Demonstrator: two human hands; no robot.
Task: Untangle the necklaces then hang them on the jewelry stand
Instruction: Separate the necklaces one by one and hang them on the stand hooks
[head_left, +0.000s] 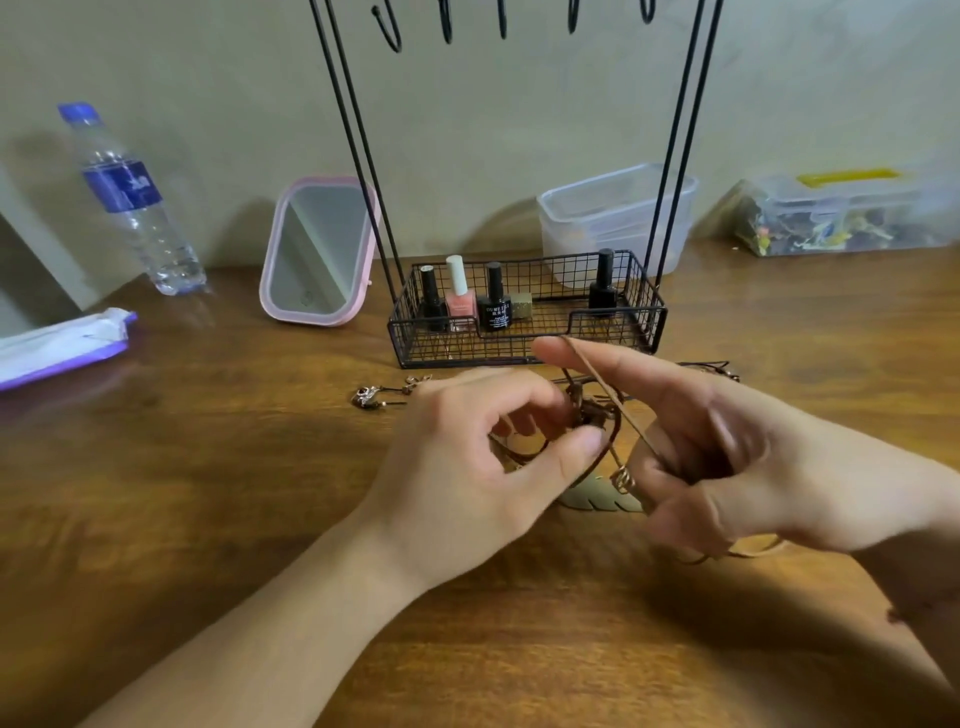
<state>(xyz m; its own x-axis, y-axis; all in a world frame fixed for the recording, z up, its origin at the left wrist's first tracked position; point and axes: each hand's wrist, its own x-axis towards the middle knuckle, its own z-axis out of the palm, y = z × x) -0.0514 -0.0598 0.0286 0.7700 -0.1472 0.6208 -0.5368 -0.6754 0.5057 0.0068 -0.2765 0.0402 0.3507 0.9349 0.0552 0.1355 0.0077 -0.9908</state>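
A brown wooden table (218, 509) with a visible grain runs up to a plain pale wall (519, 130). Over its middle the left hand (467, 467) pinches a knot of brown cord necklaces (592, 415) between thumb and curled fingers, while the right hand (727, 452) has its forefinger stretched out with one cord looped over it and its lower fingers closed on the same strand (a small coiled metal charm (622, 479) hangs just beside them). A leaf-shaped pendant (597, 500) lies on the wood beneath the hands, and a clasp end (366, 397) rests to the left of them. Just behind stands the black wire jewelry stand (524, 332), its basket holding nail polish bottles (461, 296) and its hooks bare at the top edge. Against the wall sit a water bottle (130, 202), a pink-framed mirror (319, 249), a clear plastic tub (613, 218) and a lidded box (841, 213) of blurred contents. A white and purple packet (62, 345) lies at far left.
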